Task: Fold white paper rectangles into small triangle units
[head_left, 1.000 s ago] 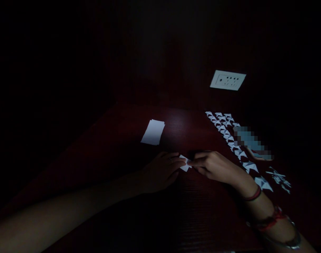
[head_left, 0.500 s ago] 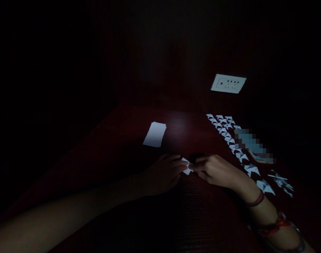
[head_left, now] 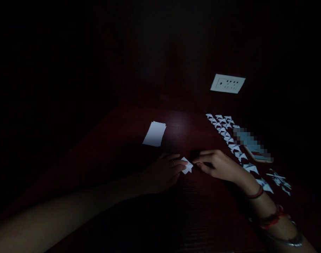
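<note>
The scene is very dark. A small folded white paper piece (head_left: 187,165) lies on the dark red table (head_left: 181,130) between my hands. My left hand (head_left: 164,170) has its fingers curled and its fingertips hold the paper's left edge. My right hand (head_left: 215,164) lies just right of the paper, fingertips pinched at its right corner. Red bands and a metal bangle circle my right wrist.
A small stack of white paper sheets (head_left: 154,134) lies farther back on the table. Several folded white paper pieces (head_left: 229,135) run in rows along the right side, beside a blurred flat object (head_left: 252,144). A white socket plate (head_left: 227,83) sits on the wall behind.
My right hand has drawn slightly to the right, so more of the folded paper shows between the hands. The left hand has stayed in place.
</note>
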Motion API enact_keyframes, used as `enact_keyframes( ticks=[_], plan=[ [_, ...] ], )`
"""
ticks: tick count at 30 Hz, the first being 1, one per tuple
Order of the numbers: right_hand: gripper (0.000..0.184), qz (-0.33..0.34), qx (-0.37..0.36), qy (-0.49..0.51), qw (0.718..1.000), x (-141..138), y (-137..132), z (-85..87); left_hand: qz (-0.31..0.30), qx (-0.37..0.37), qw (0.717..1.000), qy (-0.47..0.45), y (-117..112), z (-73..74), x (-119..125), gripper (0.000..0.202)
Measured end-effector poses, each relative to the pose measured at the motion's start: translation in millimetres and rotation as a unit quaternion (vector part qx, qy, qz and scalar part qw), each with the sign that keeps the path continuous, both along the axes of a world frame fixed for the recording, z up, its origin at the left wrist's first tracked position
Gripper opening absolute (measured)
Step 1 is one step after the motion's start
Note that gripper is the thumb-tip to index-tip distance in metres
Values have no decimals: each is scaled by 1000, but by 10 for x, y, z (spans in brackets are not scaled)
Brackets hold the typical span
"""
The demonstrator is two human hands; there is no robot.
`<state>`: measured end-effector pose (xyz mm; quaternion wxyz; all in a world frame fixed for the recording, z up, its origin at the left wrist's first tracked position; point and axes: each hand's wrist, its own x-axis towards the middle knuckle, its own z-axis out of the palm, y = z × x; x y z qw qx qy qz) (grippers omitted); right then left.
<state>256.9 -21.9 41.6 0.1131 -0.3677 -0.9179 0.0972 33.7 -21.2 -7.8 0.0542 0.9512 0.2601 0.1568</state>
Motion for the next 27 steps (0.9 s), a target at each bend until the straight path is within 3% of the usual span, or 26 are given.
enact_keyframes(
  ticks=[13, 27],
  plan=[
    [19, 31, -39, 52, 997, -74, 98, -160, -31, 15, 999, -15, -1, 21, 5, 32],
    [12, -47, -86, 118, 988, -133, 151, -245, -48, 28, 998, -9, 28, -22, 2, 32]
  ],
)
